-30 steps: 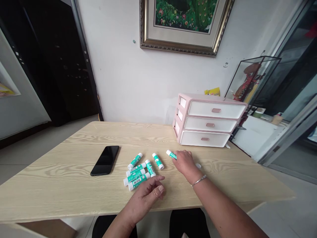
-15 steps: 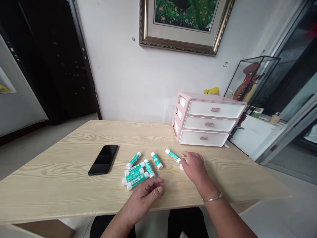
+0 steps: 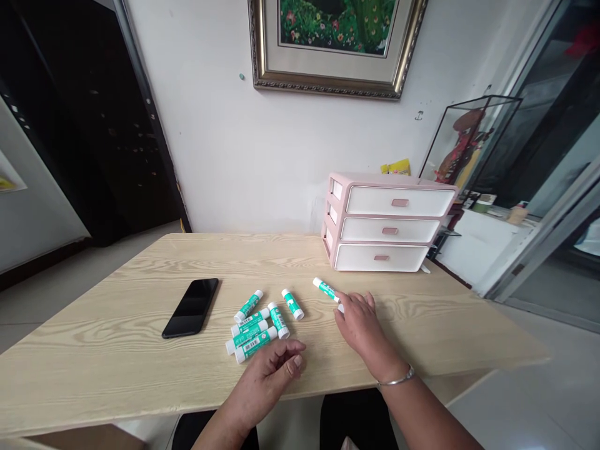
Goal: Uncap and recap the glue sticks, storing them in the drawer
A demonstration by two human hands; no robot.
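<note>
Your right hand (image 3: 362, 330) is half open, its fingers slightly spread. Its fingertips (image 3: 349, 306) are at the white end of a lone glue stick (image 3: 325, 290), which lies angled on the wooden table (image 3: 103, 369). I cannot tell whether they are pressing it. A small white piece (image 3: 341, 308) shows just under those fingers, mostly hidden. A thin metal bangle (image 3: 396, 379) sits on that wrist.

Your left hand (image 3: 267, 381) is loosely curled and holds nothing, with its fingers (image 3: 285, 362) just beside a group of six more glue sticks (image 3: 256, 345). Four of these lie nearly parallel and close together, one lies across the group's upper right, and one lies slightly apart toward the lone stick.

A black phone (image 3: 190, 307) lies left of the group, apart from it. A pink-and-white three-drawer unit (image 3: 387, 222) stands behind the lone stick, near the table's far edge.
</note>
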